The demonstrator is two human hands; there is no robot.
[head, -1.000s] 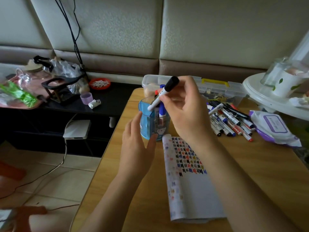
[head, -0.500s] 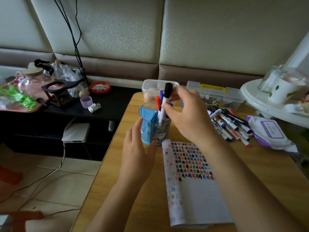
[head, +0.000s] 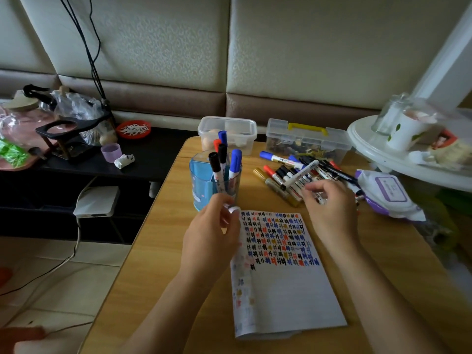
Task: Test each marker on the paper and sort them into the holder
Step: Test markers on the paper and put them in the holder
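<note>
Right hand [head: 329,215], fingers half-curled over the marker pile [head: 288,175] at its fingertips, grip unclear, should probably pinch one barrel cleanly; left hand [head: 209,236], loosely curled and empty, sits just before the holder [head: 201,185], paper [head: 286,290] between both wrists.

Padded cream wall [head: 153,47] behind wooden table [head: 158,251]; pale tiled floor [head: 76,297].

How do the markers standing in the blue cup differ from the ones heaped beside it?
Markers in the translucent blue plastic holder stand upright, caps up; loose markers heaped on the wooden table lie flat, crisscrossed. The holder's markers are few, the heap's many. Both sets look capped.
</note>
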